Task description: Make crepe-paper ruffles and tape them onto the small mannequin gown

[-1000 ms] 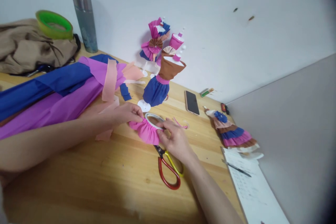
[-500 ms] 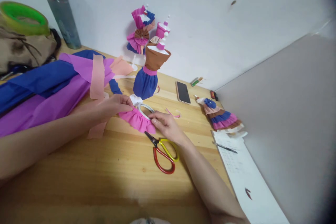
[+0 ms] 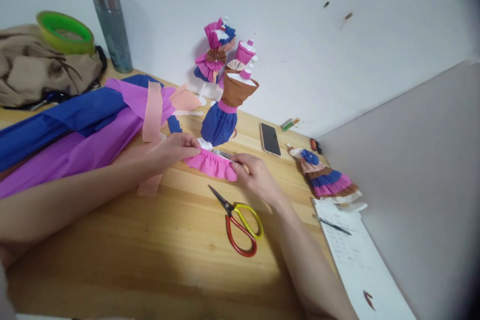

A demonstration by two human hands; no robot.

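Note:
A pink ruffled crepe paper strip [image 3: 213,165] is stretched between my two hands, just above the wooden table. My left hand [image 3: 180,147] pinches its left end between thumb and fingertips. At the right end, my right hand [image 3: 255,175] has thumb and fingers closed on it. A roll of tape [image 3: 222,153] shows partly behind the strip's top edge, against my right fingertips; whether they also grip it I cannot tell. Below the strip lie scissors [image 3: 234,207] with one red and one yellow handle, blades slightly apart. Behind stands a dress form [image 3: 225,110] in brown and blue paper.
Blue and purple crepe paper sheets [image 3: 90,130] and a peach strip [image 3: 153,112] lie at left. A bottle [image 3: 112,30] and a bag [image 3: 48,70] stand behind them. On the right are a phone [image 3: 270,139], a tiered paper dress [image 3: 326,175] and a written sheet [image 3: 348,250].
The view has shifted, so the scene sits further right. The tape roll, seen as an open ring before, now shows nearly edge-on behind the strip. Both hands keep their hold.

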